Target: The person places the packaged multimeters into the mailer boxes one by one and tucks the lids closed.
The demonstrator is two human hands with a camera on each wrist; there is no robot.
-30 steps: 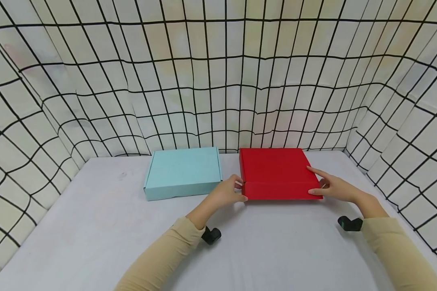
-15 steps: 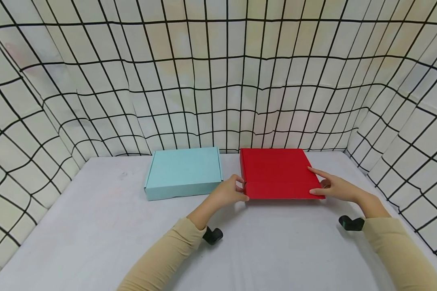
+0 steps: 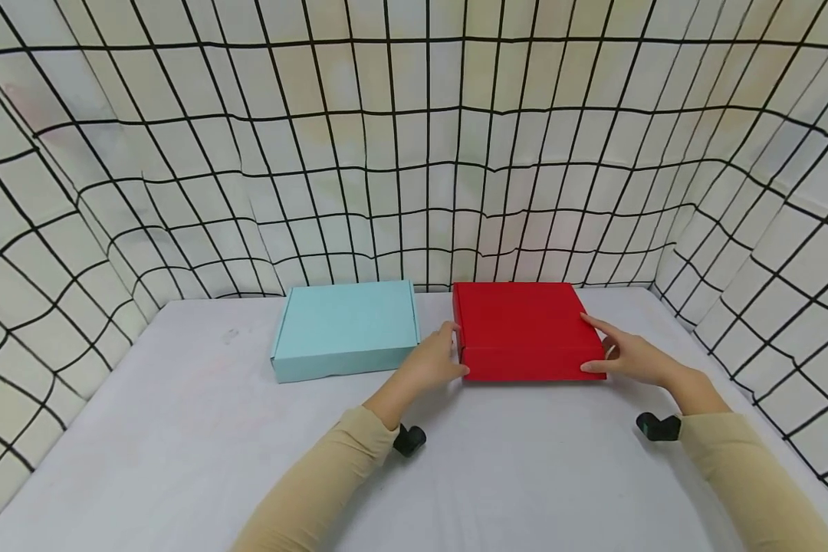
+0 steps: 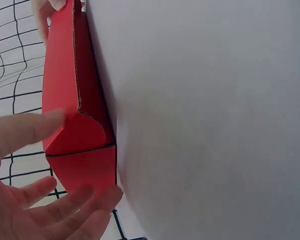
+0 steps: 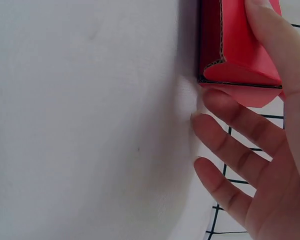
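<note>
A red cardboard box (image 3: 524, 318) lies on the white-covered table with its lid down. Its front flap slants a little outward, and a curved side tab (image 4: 85, 135) shows at the left corner. My left hand (image 3: 429, 363) is at the box's front left corner, thumb against the flap and fingers loosely spread along the side wall. At the front right corner, my right hand (image 3: 631, 357) lays its thumb (image 5: 267, 22) on the flap. Its index finger reaches the lid's right edge in the head view, while the other fingers stretch loosely beside the wall.
A closed light blue cardboard box (image 3: 348, 326) lies to the left of the red one, close to my left hand. Black-gridded white cloth walls (image 3: 428, 153) rise behind the table (image 3: 145, 429) and on both sides. Dark devices (image 3: 658, 426) sit at both wrists.
The red box's front flap tipped outward slightly, then swung back in toward the box front. My left fingers have straightened somewhat along the side. Both thumbs stay at the flap's corners.
</note>
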